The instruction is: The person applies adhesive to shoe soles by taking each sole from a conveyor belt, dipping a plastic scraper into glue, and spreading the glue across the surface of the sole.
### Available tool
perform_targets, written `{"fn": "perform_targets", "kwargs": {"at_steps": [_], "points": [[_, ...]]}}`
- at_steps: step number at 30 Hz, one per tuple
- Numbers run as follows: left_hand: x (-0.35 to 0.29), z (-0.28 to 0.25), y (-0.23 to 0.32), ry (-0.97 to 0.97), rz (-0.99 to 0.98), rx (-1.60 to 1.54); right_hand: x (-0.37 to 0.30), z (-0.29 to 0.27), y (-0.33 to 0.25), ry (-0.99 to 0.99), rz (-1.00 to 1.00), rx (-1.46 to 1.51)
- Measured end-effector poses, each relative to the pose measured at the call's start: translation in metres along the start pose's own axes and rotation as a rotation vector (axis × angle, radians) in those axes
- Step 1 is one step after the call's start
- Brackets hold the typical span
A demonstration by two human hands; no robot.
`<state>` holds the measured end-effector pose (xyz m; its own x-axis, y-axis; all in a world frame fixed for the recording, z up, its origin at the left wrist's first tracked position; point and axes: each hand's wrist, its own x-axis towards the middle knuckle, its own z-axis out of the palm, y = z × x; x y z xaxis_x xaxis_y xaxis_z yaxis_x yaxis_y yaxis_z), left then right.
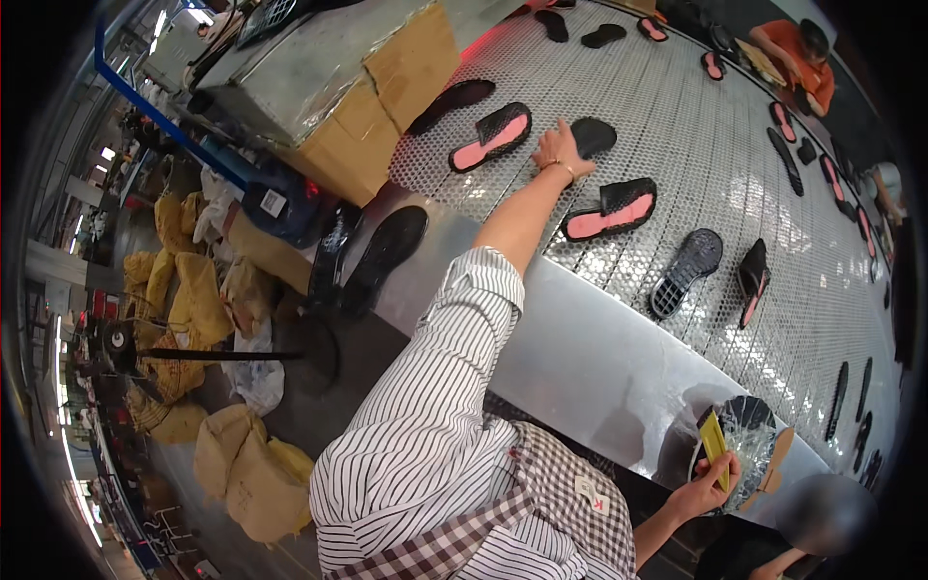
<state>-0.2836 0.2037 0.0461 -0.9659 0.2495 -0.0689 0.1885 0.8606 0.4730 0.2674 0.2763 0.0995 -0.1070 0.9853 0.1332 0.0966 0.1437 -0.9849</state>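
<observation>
My left hand [561,155] reaches over the mesh conveyor belt [464,222], its fingers curled round a black shoe sole [594,138]; part of the sole is hidden under the hand. On either side lie black slippers with pink insoles, one slipper [491,138] to the left and another slipper [614,210] to the right. In my right hand [709,489], by the metal edge, is a flat yellow strip-shaped piece [713,447] with a dark edge. A clear plastic bag [749,454] with something dark inside sits beside that hand.
A cardboard-covered box [377,116] stands at the belt's left end. Black soles [387,253] rest on the metal ledge [570,329]. More footwear dots the belt. A person in orange [797,63] is across it; another person's blurred head [826,512] is lower right. Sacks [251,474] lie left.
</observation>
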Motion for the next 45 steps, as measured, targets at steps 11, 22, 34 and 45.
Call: {"fn": "perform_targets", "kwargs": {"at_steps": [11, 22, 34, 45], "points": [[-0.145, -0.092, 0.038, -0.338, 0.460, -1.320, 0.018, -0.016, 0.007, 0.109, -0.028, 0.038], [-0.293, -0.010, 0.025, -1.343, -0.028, -1.640, 0.038, -0.042, 0.021, 0.024, -0.164, -0.439], [-0.307, 0.007, 0.020, -1.423, -0.262, -1.687, 0.041, -0.038, 0.038, 0.019, -0.185, -0.442], [-0.306, -0.003, -0.005, -1.425, -0.296, -1.614, 0.033, -0.011, 0.018, 0.004, 0.240, 0.264]]}}
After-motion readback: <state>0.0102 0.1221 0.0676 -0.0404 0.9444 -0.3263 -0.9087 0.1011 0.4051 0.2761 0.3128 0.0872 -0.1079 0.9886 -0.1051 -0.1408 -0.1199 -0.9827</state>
